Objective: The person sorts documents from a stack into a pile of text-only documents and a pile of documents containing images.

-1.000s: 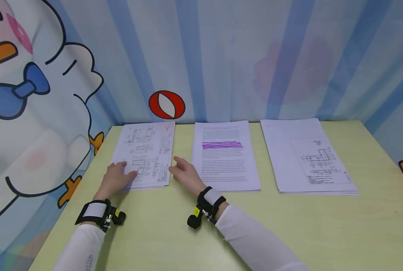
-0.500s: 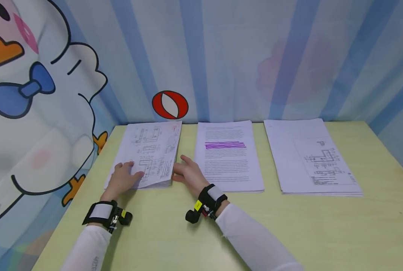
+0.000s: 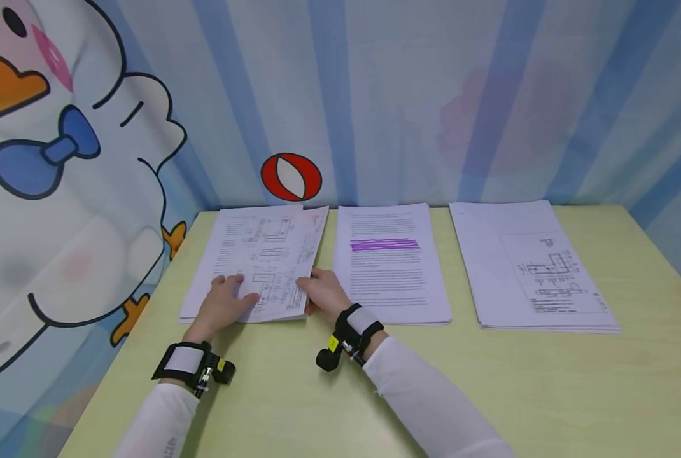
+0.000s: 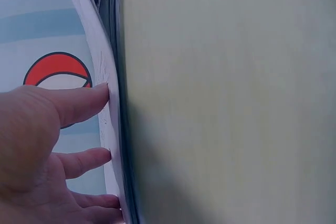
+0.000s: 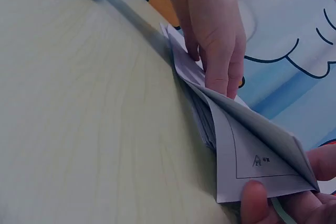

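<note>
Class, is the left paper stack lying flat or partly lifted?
Partly lifted: the right hand grips one edge of the left stack, and the right wrist view shows sheets bent apart.

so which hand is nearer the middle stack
The right hand, by the left edge of the middle stack; the left hand rests on the leftmost stack, farther off.

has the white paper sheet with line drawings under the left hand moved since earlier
Yes, the sheet moved right: its far right corner now passes the red-and-white ball printed on the blue-striped backdrop.
</note>
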A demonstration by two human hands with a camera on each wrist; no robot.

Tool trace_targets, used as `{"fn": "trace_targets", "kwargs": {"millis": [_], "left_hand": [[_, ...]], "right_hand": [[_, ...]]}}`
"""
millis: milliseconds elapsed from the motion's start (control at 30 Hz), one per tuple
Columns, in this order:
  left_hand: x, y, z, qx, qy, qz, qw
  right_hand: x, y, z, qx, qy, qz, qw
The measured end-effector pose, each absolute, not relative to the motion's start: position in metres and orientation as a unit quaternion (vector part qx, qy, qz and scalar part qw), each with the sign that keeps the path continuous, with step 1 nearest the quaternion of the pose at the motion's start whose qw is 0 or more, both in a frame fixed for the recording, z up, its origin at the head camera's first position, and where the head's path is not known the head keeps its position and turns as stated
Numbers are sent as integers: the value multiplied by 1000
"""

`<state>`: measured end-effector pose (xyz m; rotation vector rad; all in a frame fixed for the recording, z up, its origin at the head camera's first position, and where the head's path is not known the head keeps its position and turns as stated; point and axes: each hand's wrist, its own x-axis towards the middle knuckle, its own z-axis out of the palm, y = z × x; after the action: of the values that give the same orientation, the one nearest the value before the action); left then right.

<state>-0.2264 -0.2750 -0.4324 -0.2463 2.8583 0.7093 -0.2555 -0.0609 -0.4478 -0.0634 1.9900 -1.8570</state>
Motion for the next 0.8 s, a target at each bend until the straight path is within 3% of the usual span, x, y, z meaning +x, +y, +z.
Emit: {"fn": "trace_targets", "kwargs": {"millis": [267, 600, 800], "left_hand": [[-223, -265, -433, -69, 964, 242, 85], [-225, -253, -437, -59, 955, 284, 61], [-231, -241, -437, -62, 937, 338, 60]], "right_hand": [[-255, -67, -447, -16, 785, -598, 161], [-254, -45, -445, -56, 673, -713, 192], [-259, -22, -436, -10, 678, -710, 189]]}}
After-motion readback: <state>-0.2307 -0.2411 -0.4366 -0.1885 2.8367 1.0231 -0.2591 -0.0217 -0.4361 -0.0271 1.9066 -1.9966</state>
